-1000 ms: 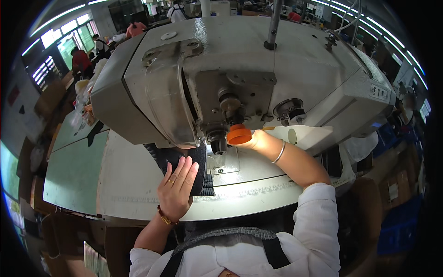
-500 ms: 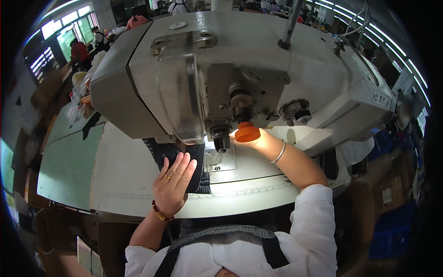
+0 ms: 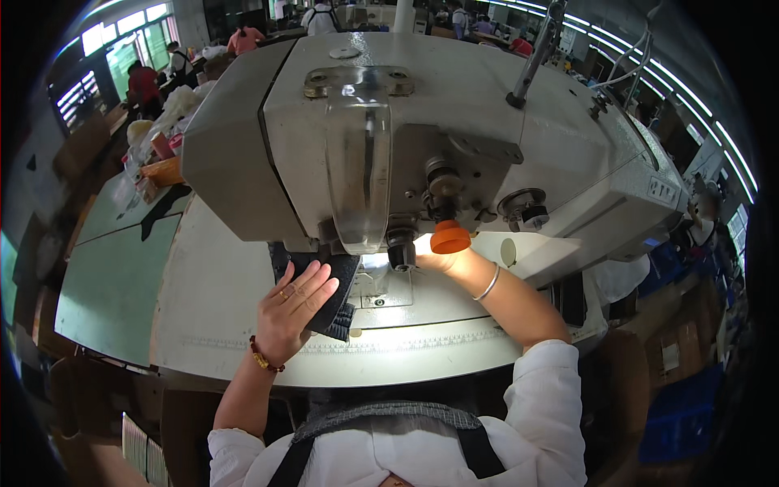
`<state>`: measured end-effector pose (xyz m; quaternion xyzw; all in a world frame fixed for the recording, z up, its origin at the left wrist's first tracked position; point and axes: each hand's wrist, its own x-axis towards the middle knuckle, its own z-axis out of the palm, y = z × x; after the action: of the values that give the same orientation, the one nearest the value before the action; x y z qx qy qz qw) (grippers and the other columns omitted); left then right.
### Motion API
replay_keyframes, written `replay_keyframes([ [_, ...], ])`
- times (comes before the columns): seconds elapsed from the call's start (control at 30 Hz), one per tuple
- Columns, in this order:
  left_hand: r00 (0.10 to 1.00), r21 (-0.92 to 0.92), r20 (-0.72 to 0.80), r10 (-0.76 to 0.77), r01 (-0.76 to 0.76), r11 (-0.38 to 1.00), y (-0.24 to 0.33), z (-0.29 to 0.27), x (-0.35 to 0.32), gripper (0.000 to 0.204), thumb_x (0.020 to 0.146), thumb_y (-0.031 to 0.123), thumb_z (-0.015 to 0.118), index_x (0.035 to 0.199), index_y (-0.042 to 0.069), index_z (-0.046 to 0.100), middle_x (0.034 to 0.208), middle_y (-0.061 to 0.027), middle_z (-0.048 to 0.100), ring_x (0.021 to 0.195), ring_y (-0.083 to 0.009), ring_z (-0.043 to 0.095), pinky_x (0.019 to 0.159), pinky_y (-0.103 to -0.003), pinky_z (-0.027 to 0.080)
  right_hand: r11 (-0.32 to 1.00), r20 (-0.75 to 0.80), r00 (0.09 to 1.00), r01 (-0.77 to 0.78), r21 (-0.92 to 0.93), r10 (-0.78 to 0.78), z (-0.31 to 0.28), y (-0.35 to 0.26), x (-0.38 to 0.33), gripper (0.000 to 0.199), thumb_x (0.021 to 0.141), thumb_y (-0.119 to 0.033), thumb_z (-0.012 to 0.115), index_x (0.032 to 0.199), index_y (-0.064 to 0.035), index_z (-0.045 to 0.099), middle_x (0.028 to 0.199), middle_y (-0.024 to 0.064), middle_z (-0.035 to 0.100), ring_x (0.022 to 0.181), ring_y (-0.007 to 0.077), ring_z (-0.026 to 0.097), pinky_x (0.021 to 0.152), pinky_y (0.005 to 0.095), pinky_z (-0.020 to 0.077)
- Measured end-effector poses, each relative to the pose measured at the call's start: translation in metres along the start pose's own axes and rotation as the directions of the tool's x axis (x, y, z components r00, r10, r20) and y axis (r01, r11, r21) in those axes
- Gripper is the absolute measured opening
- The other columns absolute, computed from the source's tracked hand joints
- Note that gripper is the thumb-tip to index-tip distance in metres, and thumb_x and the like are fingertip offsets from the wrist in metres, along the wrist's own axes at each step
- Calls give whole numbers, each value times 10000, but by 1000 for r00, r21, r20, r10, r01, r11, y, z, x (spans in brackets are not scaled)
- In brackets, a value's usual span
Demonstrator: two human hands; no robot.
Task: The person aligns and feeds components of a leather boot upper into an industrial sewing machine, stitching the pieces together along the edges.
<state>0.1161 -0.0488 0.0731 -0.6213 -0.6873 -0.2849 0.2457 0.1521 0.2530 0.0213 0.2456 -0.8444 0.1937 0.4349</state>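
1. A small plate with dark marks [image 3: 661, 189] sits on the right end of the big grey sewing machine [image 3: 462, 97]. The marks are too small to make out.
2. A long row of ruler marks [image 3: 422, 338] runs along the near edge of the white worktop [image 3: 215, 284]. The tiny lines are too blurry to count.
3. The dark cloth [image 3: 334, 319] lies on the worktop, under the left front of the machine. Its far end goes out of sight below the machine, and a ribbed bit shows at its near end.
4. The left hand [image 3: 296, 308] is flat and open, palm down on top of the cloth. Its fingers point up and to the right, and it pinches nothing that I can see. Cloth pokes out past the fingertips and to the right of the hand.
5. The right hand [image 3: 441, 260] is partly behind an orange cup-shaped part [image 3: 450, 238]. I cannot tell how open it is or what it holds. It is to the right of the cloth.
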Motion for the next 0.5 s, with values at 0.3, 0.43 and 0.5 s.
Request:
replay_keyframes([
  [0.3,1000,-16,-14,9,-9,1000,-5,4,1,495,682,-75,590,1154,58,655,1225,-126,623,1205,-259,557,1050,-470,396,972,-77,987,123,-202,-141,-29,-36,24,261,708,-76,743,965,-99,700,938,37,682,796,220,659,702,322,550],
  [0.43,999,-8,-35,-28,27,1000,-1,8,1,504,659,-62,583,1145,50,660,1226,-124,623,1197,-257,563,1043,-470,403,972,-2,994,103,-212,-106,-36,-53,25,259,706,-81,720,963,-99,696,946,49,678,796,226,655,676,333,541],
  [0.5,998,0,-60,-32,32,999,3,10,0,506,654,-66,570,1139,45,662,1225,-128,623,1194,-257,565,1040,-471,406,958,57,998,18,-285,-2,-39,-67,17,270,697,-65,696,965,-98,693,960,62,674,810,233,649,681,351,530],
])
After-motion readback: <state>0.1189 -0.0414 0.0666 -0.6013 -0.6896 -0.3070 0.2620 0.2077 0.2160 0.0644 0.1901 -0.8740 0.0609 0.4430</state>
